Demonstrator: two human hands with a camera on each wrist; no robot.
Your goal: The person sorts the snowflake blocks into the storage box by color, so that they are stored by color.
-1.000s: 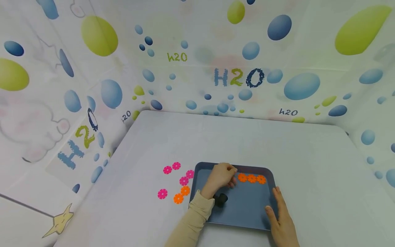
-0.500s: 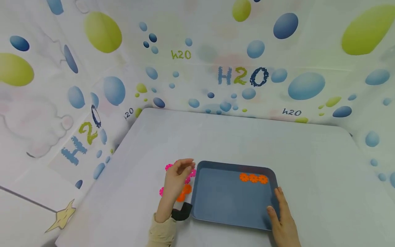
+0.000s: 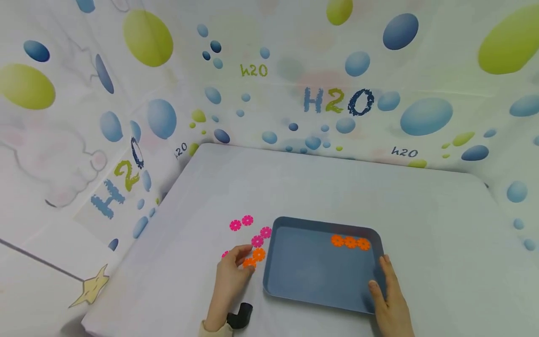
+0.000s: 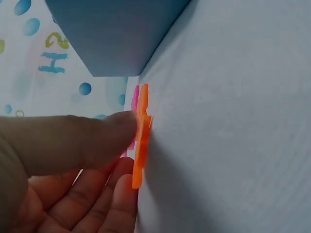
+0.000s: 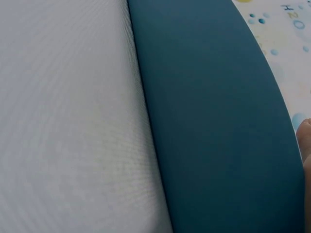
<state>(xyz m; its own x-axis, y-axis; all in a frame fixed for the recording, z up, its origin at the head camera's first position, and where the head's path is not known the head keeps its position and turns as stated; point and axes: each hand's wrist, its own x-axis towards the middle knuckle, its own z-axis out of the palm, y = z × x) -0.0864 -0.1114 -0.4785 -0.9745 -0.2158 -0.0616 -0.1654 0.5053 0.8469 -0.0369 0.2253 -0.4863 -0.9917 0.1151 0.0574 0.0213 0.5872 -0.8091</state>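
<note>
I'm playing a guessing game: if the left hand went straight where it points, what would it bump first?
The orange discs, right in front of the left hand; it may be touching one. Past those, probably the tray, though depth is hard to judge.

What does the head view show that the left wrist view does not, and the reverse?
Only the head view: the right hand and the three orange pieces inside the tray.
Only the left wrist view: the thin edges of the orange pieces beside the tray, and a close look at the tray's outer wall.
Both: the left hand, those orange pieces, some pink pieces, the tray, the white table and the H2O wall print.
</note>
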